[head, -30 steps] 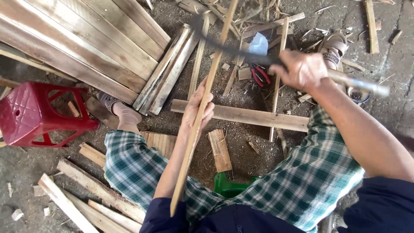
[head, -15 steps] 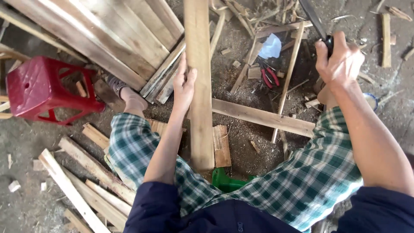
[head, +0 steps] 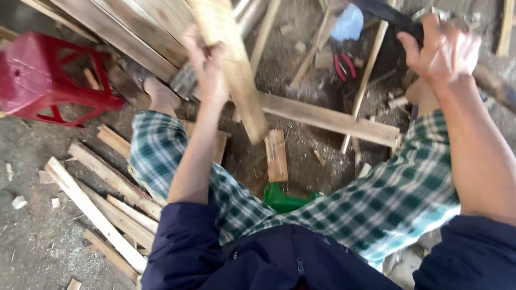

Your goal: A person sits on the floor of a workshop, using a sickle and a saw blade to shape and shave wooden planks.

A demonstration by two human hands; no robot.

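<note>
Plank (head: pixel 231 64) sits in the left hand (head: pixel 207 67), fingers (head: pixel 194 45) wrapped closed around its left edge near the upper end; blurred. Its long axis runs steeply from top of frame down and slightly right, lower end above the floor by a short block (head: pixel 277 156) and a crosswise board (head: pixel 328 118). Right hand (head: pixel 443 51) is raised, fingers closed on a dark tool (head: pixel 389 16) angled up-left.
</note>
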